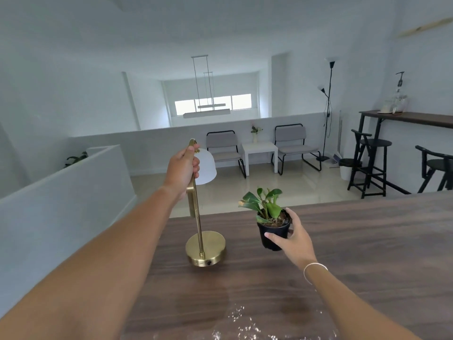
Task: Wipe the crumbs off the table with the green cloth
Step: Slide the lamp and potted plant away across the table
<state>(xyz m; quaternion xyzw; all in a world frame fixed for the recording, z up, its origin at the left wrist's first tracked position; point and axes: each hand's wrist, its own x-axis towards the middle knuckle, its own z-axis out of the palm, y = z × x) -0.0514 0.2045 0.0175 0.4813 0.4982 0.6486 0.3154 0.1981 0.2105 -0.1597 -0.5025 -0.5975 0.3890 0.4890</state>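
White crumbs [241, 322] lie scattered on the dark wooden table [367, 253] near its front edge, between my forearms. My left hand [182, 170] grips the upper stem of a brass lamp [199, 231] with a white shade; its round base rests on the table by the far left corner. My right hand [291, 238] wraps around the black pot of a small green plant [269, 222] standing to the right of the lamp. No green cloth is in view.
The table's far edge runs just behind the lamp and plant, with open floor below. Beyond are two grey chairs [225, 149], a small white side table [259, 150], a floor lamp, and black bar stools [370, 163] by a high counter at the right.
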